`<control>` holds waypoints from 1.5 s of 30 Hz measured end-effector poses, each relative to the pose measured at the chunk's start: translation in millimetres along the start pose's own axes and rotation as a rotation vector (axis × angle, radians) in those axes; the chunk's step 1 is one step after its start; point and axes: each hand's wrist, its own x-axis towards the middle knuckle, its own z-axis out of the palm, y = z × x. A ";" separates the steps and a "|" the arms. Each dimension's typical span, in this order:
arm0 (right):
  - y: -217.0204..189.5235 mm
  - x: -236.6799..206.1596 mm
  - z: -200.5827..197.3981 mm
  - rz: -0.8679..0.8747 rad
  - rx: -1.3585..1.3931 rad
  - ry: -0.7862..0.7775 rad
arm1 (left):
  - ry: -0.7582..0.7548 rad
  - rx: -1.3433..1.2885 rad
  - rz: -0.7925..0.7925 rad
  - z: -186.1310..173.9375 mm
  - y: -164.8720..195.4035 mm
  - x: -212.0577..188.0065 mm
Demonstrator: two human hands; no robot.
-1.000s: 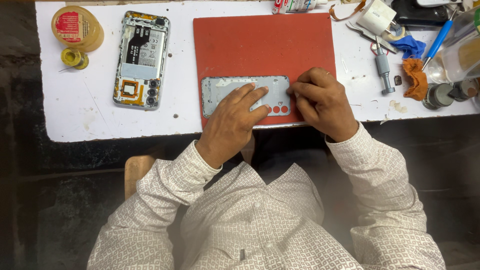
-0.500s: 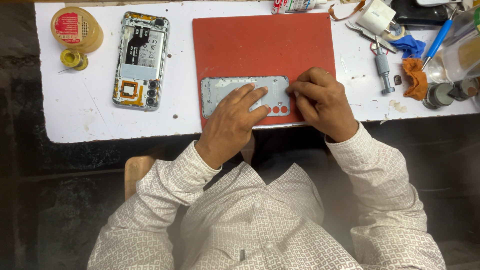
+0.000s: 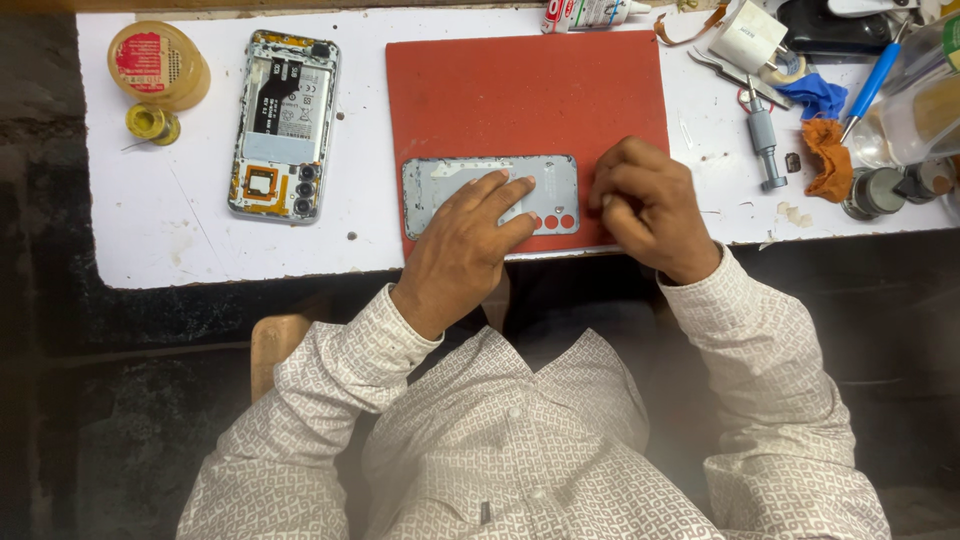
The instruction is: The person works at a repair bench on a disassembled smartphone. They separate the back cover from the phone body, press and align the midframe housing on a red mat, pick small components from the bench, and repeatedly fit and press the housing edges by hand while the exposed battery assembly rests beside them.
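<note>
Left hand [image 3: 470, 240] flat, ungripping, on 1 back cover [image 3: 450, 185]; right hand [image 3: 650, 205] clenched beside it.

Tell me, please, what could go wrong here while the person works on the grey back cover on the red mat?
1. The grey back cover lies close to the near edge of the red mat and the table; a slip could push it off.
2. The left hand presses flat on the thin cover, which might bend it.
3. The opened phone lies uncovered, so nearby loose tools such as the screwdriver could scratch it.
</note>
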 end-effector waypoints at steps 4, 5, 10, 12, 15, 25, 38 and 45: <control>-4.6 0.2 3.3 0.069 -0.038 0.130 | -0.003 -0.012 0.004 -1.1 0.7 0.1; -6.9 0.6 5.3 0.109 -0.073 0.149 | -0.005 -0.015 0.003 -1.7 1.0 0.2; -15.5 4.4 10.6 -0.096 -0.370 0.017 | -0.027 -0.006 0.042 -6.4 0.1 0.1; -13.7 6.2 9.2 -0.092 -0.367 -0.017 | -0.043 -0.009 0.054 -9.6 -3.9 0.0; -6.1 6.5 2.9 -0.030 -0.274 -0.043 | -0.021 0.111 0.035 -16.3 -15.4 1.3; -0.7 1.1 4.8 0.002 -0.238 -0.074 | -0.051 0.238 -0.190 -37.8 -17.3 -1.9; -3.3 6.8 2.5 -0.039 -0.238 -0.175 | -0.253 0.108 -0.093 -51.3 -27.4 1.2; -4.4 7.2 5.2 0.106 -0.127 -0.149 | -0.202 0.136 -0.173 -49.0 -20.7 2.6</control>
